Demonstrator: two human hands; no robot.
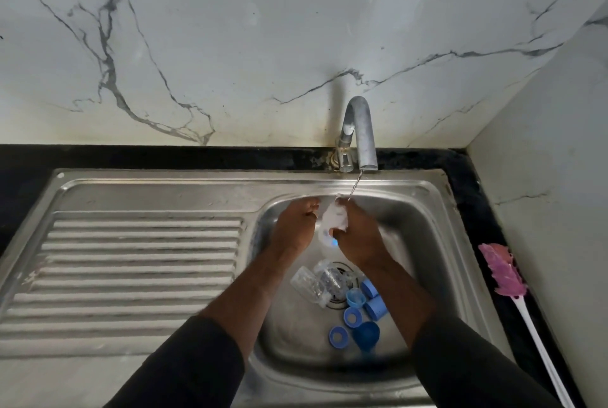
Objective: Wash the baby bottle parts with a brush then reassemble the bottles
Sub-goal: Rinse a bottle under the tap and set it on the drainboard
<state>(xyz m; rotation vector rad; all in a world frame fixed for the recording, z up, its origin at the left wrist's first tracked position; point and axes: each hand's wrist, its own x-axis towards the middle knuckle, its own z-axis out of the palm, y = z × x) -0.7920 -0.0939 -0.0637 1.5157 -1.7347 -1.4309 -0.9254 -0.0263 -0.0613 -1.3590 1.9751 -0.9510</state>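
While the tap (360,131) runs, the right hand (357,236) grips a foamy bottle part (332,218) over the sink (427,220); whether the left hand (294,225) grasps it cannot be told. Clear bottles (311,284) and blue caps (352,317) lie unassembled by the drain, with the brush (503,272) on the counter (473,197): reassembly not begun.

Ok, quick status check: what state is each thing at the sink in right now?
tap: running, thin stream.
soapy bottle: foam-covered, held under the stream.
right hand: grips the soapy bottle.
left hand: against the bottle's side; hold unclear.
clear bottles: lying on their sides over the drain.
blue caps and rings: loose in the sink, unassembled.
pink brush: lying on the counter, unheld.
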